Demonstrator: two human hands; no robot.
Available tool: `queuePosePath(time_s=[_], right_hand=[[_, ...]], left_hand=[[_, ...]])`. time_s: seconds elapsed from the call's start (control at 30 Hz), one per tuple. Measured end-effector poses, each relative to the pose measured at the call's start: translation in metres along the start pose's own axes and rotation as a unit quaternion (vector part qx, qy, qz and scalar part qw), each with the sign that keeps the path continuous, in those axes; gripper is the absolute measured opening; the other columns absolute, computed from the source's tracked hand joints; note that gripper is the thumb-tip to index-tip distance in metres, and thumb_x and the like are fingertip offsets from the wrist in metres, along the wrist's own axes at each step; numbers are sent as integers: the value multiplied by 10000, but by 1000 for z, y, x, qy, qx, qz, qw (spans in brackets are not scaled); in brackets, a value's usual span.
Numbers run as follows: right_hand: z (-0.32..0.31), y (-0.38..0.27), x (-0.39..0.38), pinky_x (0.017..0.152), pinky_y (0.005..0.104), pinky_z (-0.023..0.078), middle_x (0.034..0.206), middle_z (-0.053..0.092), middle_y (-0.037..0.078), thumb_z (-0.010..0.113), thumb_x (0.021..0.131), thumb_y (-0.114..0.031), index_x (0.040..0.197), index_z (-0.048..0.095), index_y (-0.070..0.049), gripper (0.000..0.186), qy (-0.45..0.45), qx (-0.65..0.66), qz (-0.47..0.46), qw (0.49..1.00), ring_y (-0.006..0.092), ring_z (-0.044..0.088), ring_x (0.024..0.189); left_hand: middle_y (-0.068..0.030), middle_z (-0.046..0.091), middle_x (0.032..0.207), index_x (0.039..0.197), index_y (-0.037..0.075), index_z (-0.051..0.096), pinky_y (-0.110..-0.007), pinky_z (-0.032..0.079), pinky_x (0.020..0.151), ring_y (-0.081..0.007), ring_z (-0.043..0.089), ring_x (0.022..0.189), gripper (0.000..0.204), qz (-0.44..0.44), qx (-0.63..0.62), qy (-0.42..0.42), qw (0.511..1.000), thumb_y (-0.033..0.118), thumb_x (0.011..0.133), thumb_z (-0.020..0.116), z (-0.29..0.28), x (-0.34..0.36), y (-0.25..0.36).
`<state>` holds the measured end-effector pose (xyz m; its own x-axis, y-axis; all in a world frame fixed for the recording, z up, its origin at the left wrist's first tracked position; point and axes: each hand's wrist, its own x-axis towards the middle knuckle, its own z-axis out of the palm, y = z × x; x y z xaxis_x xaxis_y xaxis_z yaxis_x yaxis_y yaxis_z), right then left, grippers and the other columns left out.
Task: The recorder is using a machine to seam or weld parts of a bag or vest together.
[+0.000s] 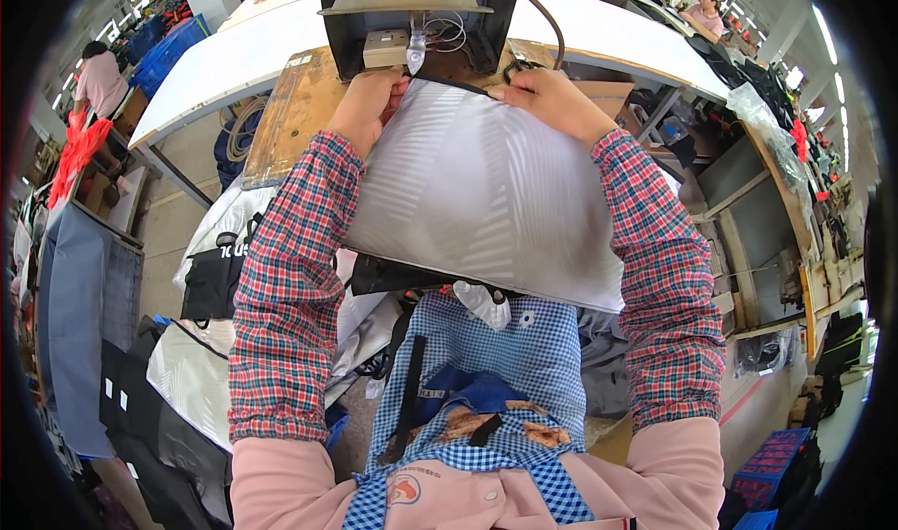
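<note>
My left hand point(368, 109) pinches the upper left corner of a silver-white striped fabric panel point(477, 193). Along the panel's far edge runs a black strip point(454, 85), and my right hand point(552, 101) grips it further right with thumb and fingers. Between the hands the strip is stretched nearly straight, close to the metal tip point(415, 55) of a dark-framed bench machine point(337, 34). The rest of the panel hangs toward my lap over a blue checked apron point(552, 343). Black material point(398, 275) shows under its near edge.
A worn wooden board point(290, 123) lies under the machine, with white tables point(234, 58) beyond. Silver and black fabric pieces point(192, 371) are heaped at my left. A wooden-edged shelf unit point(748, 193) stands at right. Two other people point(100, 79) are farther back, one on each side.
</note>
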<state>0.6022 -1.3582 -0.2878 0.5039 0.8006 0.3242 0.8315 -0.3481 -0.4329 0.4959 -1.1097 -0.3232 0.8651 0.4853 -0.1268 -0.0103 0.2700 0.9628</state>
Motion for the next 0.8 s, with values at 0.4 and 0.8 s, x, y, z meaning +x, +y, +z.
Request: queuePosePath(time_s=[0.4, 0.8], right_hand=[[-3, 1, 9, 629, 350, 448, 650, 578, 175, 640, 900, -393, 831, 647, 41, 440, -17, -4, 63, 998, 238, 511, 591], [-13, -39, -53, 584, 347, 425, 650, 537, 163, 640, 911, -271, 827, 605, 38, 322, 30, 6, 20, 999, 225, 471, 582]], left_hand=[[37, 584, 737, 836, 72, 636, -206, 377, 563, -66, 488, 633, 123, 20, 27, 27, 999, 158, 906, 584, 9, 6, 4], [56, 507, 638, 789, 142, 547, -228, 395, 494, -78, 472, 542, 216, 162, -98, 58, 980, 286, 949, 562, -78, -35, 55]])
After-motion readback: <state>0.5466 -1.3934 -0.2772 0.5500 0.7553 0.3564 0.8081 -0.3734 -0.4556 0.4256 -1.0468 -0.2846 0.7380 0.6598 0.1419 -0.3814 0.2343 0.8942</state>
